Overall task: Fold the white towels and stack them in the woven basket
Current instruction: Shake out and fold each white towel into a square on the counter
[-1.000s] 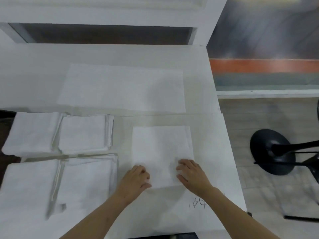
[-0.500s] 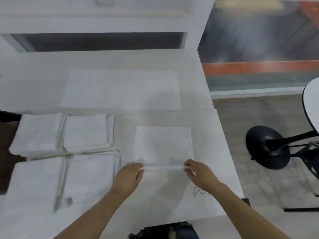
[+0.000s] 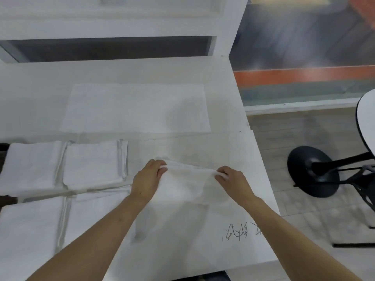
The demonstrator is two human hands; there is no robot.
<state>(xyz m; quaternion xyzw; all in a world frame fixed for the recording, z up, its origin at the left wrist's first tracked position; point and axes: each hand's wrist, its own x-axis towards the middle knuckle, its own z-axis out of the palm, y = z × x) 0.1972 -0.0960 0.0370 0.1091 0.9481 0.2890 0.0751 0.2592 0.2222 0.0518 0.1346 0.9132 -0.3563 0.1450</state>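
Observation:
A small white towel hangs between my two hands above the white table, its top edge stretched and the rest drooping toward me. My left hand pinches its left corner; my right hand pinches its right corner. Folded white towels lie in stacks at the left, with another pair beside them and more in front. A larger towel lies spread flat at the back. No woven basket is in view.
The table's right edge drops to a wooden floor where a black round chair base stands. Scribbled pen marks are on the table near my right forearm. A dark recess runs along the back wall.
The towel lay flat with both hands on its near edge; my hands pinched that edge, lifted it and carried it away from me, so the towel now hangs off the table.

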